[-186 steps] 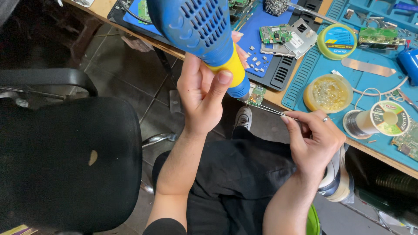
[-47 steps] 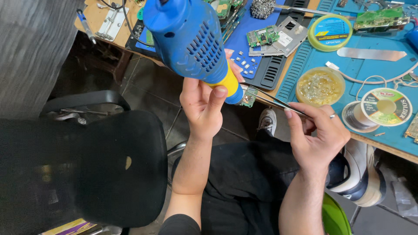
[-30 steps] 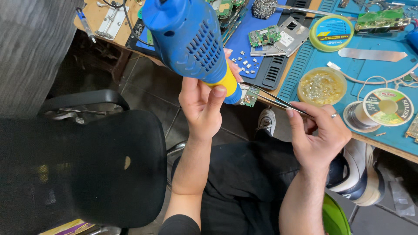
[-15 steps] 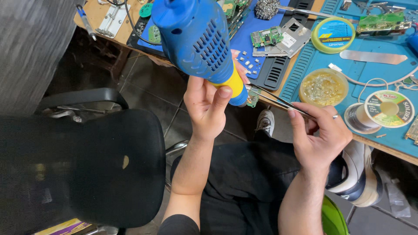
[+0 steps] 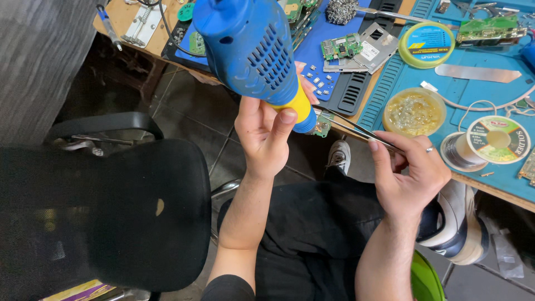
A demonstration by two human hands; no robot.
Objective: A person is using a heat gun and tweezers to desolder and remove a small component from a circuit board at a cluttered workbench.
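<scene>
- Blue-and-yellow hot-air gun (image 5: 253, 53) is gripped by left hand (image 5: 266, 139), fingers wrapped.
- Tweezers (image 5: 356, 127) are pinched by right hand (image 5: 409, 173); small green circuit board (image 5: 321, 127) is held at tips.

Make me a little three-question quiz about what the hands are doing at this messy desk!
1. True or false: the left hand holds the blue and yellow hot-air tool.
2. What does the right hand pinch? A) scissors B) tweezers C) a spoon
3. Fill in: the tweezers' tips grip a small green ____.

Key: 1 true; 2 B; 3 circuit board.
</scene>
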